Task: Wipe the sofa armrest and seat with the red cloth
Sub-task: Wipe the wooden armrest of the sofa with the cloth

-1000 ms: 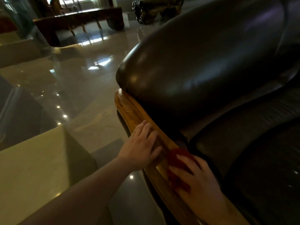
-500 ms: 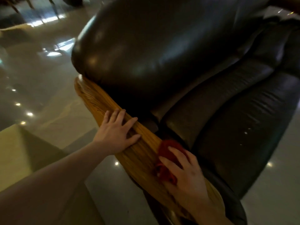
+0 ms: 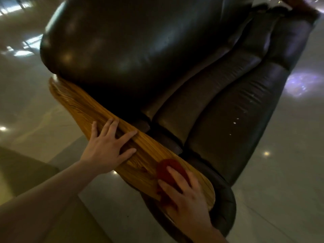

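Observation:
A dark leather sofa fills the middle of the view, with a rounded back cushion (image 3: 133, 42) and a long seat cushion (image 3: 233, 120). Its light wooden armrest (image 3: 82, 106) runs diagonally from upper left to lower right. My left hand (image 3: 107, 148) lies flat on the armrest with fingers spread, holding nothing. My right hand (image 3: 185, 195) presses the red cloth (image 3: 168, 169) onto the armrest near its front end. Most of the cloth is bunched under my fingers and palm.
Glossy pale tiled floor (image 3: 280, 172) surrounds the sofa and reflects ceiling lights. A low yellowish block (image 3: 21, 172) stands at the lower left beside the armrest. The far end of the sofa (image 3: 287, 32) reaches the top right.
The view has swung right and down, showing more of the seat. My right hand with the red cloth has slid toward the front end of the armrest. My left hand stays flat on the wood.

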